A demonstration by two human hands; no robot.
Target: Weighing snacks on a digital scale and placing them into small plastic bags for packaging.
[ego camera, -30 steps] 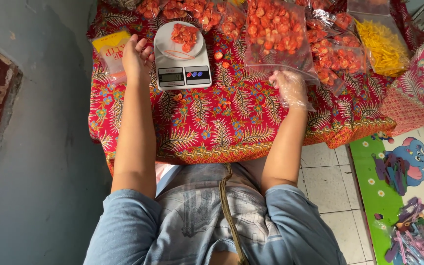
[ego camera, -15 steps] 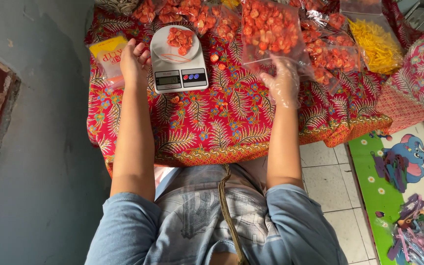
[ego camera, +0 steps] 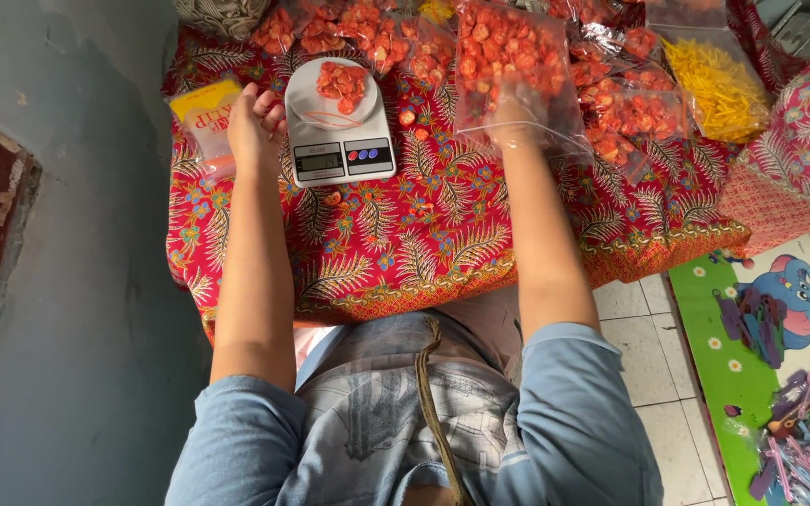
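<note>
My left hand [ego camera: 255, 124] lies with curled fingers against the left side of a white kitchen scale [ego camera: 335, 141]. It rests on a yellow-labelled packet of clear bags [ego camera: 201, 114]. The scale's round plate carries a small heap of red-orange snack pieces [ego camera: 341, 82]. My right hand [ego camera: 510, 120], in a thin clear plastic glove, is pushed into the mouth of a large clear bag of the same red-orange pieces [ego camera: 508, 52]. Its fingers are hidden among the pieces.
A red patterned cloth [ego camera: 405, 234] covers the low table. More bags of red pieces [ego camera: 635, 108] and a bag of yellow sticks [ego camera: 719, 89] lie at the back right. A few loose pieces [ego camera: 408, 117] sit beside the scale. A green play mat [ego camera: 780, 309] covers the floor at right.
My right hand has moved forward from the cloth's open area into the large bag of red-orange pieces. My left hand has stayed beside the scale.
</note>
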